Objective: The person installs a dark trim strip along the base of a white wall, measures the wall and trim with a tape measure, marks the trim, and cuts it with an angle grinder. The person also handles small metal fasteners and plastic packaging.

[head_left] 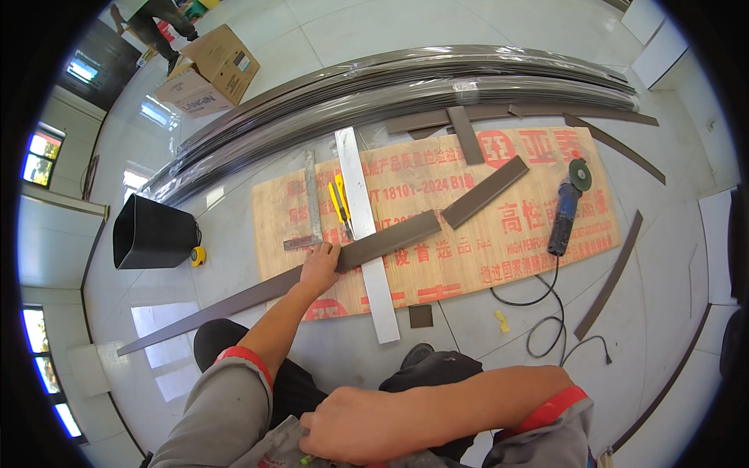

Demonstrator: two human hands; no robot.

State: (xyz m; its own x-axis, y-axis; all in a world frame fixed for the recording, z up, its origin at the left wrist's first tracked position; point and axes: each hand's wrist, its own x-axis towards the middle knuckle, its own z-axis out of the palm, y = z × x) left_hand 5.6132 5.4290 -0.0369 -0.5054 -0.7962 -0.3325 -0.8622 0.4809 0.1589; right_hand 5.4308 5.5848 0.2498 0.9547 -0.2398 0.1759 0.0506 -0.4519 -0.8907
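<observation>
A long brown trim strip [269,290] lies slantwise over the wooden board [421,269], its left end reaching out across the floor. My left hand [318,269] grips this strip near the foot of a metal square [312,199]. Under the strip runs a white metal bar [378,292]. A yellow utility knife [340,199] lies beside the bar. Close to my body, my right hand [355,427] is closed at the front of my grey jacket, by a small green tip [307,460]; what its fingers hold is hidden. A shorter brown piece [485,192] lies just beyond the strip's right end.
An angle grinder [565,210] rests on the board's right side, its cord trailing over the floor. Bundles of wrapped strips [406,90] stretch behind the board. A black bin [152,234] and tape measure [198,256] are left. Another person [156,23] stands near a cardboard box [211,74].
</observation>
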